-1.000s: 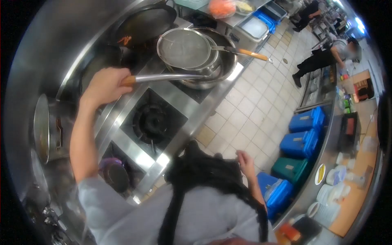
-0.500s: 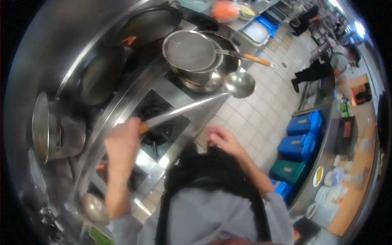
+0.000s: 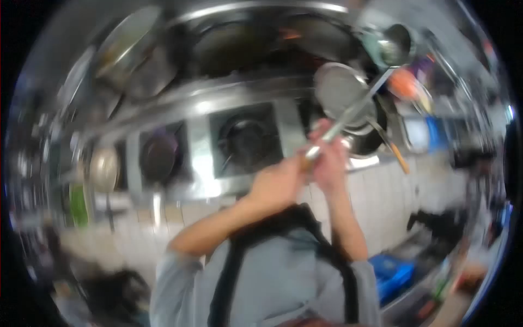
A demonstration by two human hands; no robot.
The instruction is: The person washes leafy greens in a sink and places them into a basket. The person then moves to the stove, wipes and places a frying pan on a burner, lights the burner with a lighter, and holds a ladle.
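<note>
My left hand [image 3: 278,182] is closed around the wooden handle end of a long metal ladle [image 3: 354,111]. Farther up, my right hand [image 3: 329,163] wraps round the shaft, though motion blurs its fingers. The ladle slants up and right, its bowl near an orange-filled container [image 3: 403,84]. Beneath and beside the shaft, a round mesh strainer [image 3: 339,90] rests over a large metal pot [image 3: 376,131]. The strainer's wooden handle [image 3: 400,158] points down and right. A bare burner [image 3: 245,139] lies left of my hands.
Two dark woks [image 3: 231,46] [image 3: 321,38] stand at the back of the stove. A deep pot [image 3: 131,46] is at back left. A small pan [image 3: 158,158] and another ladle [image 3: 104,170] lie left. Blue bins [image 3: 392,275] stand lower right; blurred dark clothing [image 3: 441,223] shows at right.
The view has swung round over the stove. The ladle, held in my left hand, now points up and right. My right hand has come up from being empty and taken hold of its shaft.
</note>
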